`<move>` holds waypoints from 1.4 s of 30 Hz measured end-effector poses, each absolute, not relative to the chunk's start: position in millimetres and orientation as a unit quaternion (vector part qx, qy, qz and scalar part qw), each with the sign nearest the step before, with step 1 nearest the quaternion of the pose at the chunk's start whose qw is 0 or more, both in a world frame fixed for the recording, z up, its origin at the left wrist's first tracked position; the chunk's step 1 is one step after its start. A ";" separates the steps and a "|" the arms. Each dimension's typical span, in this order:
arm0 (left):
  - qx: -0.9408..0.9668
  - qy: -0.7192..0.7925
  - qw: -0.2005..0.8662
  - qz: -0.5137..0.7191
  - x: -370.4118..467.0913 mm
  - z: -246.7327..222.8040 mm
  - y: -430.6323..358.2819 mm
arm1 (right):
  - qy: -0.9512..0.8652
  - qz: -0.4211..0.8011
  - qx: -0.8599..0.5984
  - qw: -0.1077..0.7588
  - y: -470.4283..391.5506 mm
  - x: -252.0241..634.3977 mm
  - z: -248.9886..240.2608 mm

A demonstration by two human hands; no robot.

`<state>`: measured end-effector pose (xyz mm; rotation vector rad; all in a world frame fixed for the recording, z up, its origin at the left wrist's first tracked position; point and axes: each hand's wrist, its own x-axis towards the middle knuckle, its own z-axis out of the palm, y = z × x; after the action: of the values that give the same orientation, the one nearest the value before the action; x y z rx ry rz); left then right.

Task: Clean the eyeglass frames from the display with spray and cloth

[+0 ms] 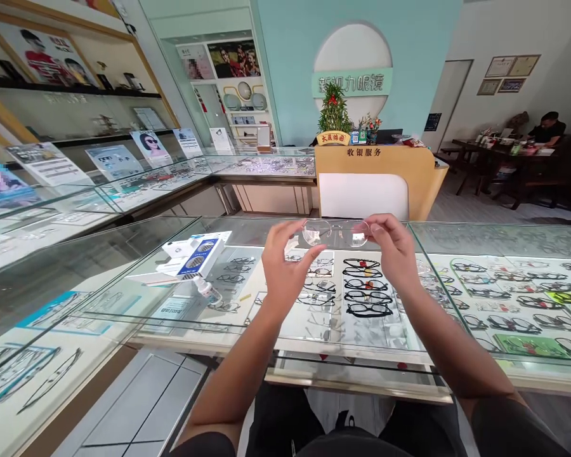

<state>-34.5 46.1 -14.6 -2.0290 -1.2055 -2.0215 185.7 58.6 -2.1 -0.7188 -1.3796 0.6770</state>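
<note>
A pair of thin-rimmed eyeglasses (336, 228) is held up over the glass display counter, its clear lenses facing me. My left hand (285, 263) grips the left side of the frame, thumb below and fingers above. On the other side, my right hand (394, 251) pinches the frame's right edge between thumb and fingers. Beneath the glass lies a column of dark-framed glasses (368, 298), with lighter frames (321, 285) beside them. A small white bottle (208, 291) is to the left of my left forearm.
White and blue boxes (202, 257) are on the counter at left. More frames (518, 292) fill the display case at right. Beyond stands a yellow cashier desk (426, 178) with a potted plant (334, 114). A person (547, 130) sits at a table far right.
</note>
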 end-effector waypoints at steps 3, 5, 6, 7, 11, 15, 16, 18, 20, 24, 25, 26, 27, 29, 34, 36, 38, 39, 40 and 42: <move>-0.651 -0.395 -0.018 -0.648 -37.4 -32.5 28.0 | -0.579 0.349 -0.315 0.666 31.9 181.2 -11.9; -0.646 -0.402 -0.047 -0.647 -37.4 -44.6 18.8 | -0.551 0.395 -0.310 0.666 15.9 178.6 -17.8; -0.643 -0.406 -0.064 -0.646 -37.0 -50.4 15.1 | -0.537 0.418 -0.309 0.664 8.7 177.4 -20.7; -0.640 -0.410 -0.081 -0.645 -36.5 -55.9 11.9 | -0.524 0.438 -0.310 0.662 2.3 176.2 -23.6; -0.629 -0.414 -0.125 -0.646 -34.9 -72.9 3.4 | -0.486 0.488 -0.308 0.656 -15.3 173.6 -36.1; -0.635 -0.416 -0.093 -0.644 -38.0 -79.5 -3.1 | -0.499 0.500 -0.317 0.633 -20.9 179.3 -45.6; -0.641 -0.417 -0.080 -0.639 -39.4 -79.6 -5.2 | -0.512 0.488 -0.325 0.627 -21.1 182.4 -46.1; -0.656 -0.416 -0.056 -0.627 -42.3 -78.9 -9.7 | -0.556 0.429 -0.350 0.620 -20.8 189.0 -43.8; -0.676 -0.409 -0.034 -0.611 -44.7 -77.4 -14.0 | -0.628 0.331 -0.376 0.596 -20.6 194.0 -37.7; -0.723 -0.372 0.012 -0.582 -47.1 -75.0 -20.3 | -0.774 0.192 -0.371 0.475 -22.7 191.5 -23.8; -0.731 -0.363 0.019 -0.577 -47.3 -74.5 -21.4 | -0.792 0.177 -0.366 0.455 -23.5 189.0 -21.8; -0.738 -0.356 0.022 -0.573 -47.5 -74.1 -22.6 | -0.803 0.165 -0.363 0.443 -24.2 186.4 -20.6; -0.742 -0.352 0.021 -0.570 -47.7 -73.7 -23.8 | -0.809 0.155 -0.362 0.436 -24.8 184.0 -20.3; -0.746 -0.349 0.009 -0.568 -48.2 -72.8 -26.5 | -0.812 0.154 -0.363 0.431 -25.1 181.2 -21.1; -0.734 -0.358 -0.060 -0.574 -50.9 -70.4 -33.0 | -0.786 0.249 -0.377 0.422 -22.0 183.3 -24.4; -0.729 -0.366 -0.093 -0.571 -52.7 -69.9 -34.1 | -0.776 0.292 -0.381 0.408 -20.1 185.0 -24.6; -0.725 -0.369 -0.131 -0.567 -54.1 -69.8 -34.6 | -0.774 0.326 -0.375 0.393 -18.2 185.9 -24.3; -0.722 -0.364 -0.155 -0.568 -54.5 -70.0 -34.7 | -0.774 0.339 -0.370 0.387 -17.4 186.0 -24.1; -0.717 -0.356 -0.181 -0.571 -54.6 -70.3 -34.9 | -0.773 0.349 -0.365 0.383 -16.7 185.9 -24.0; -0.704 -0.334 -0.234 -0.581 -54.3 -70.9 -35.6 | -0.768 0.370 -0.360 0.380 -15.6 185.1 -24.1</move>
<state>-54.3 -35.6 -70.9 -2.6172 -1.2422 -2.1610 185.1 -15.6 -24.1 -0.9183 -1.9601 0.9438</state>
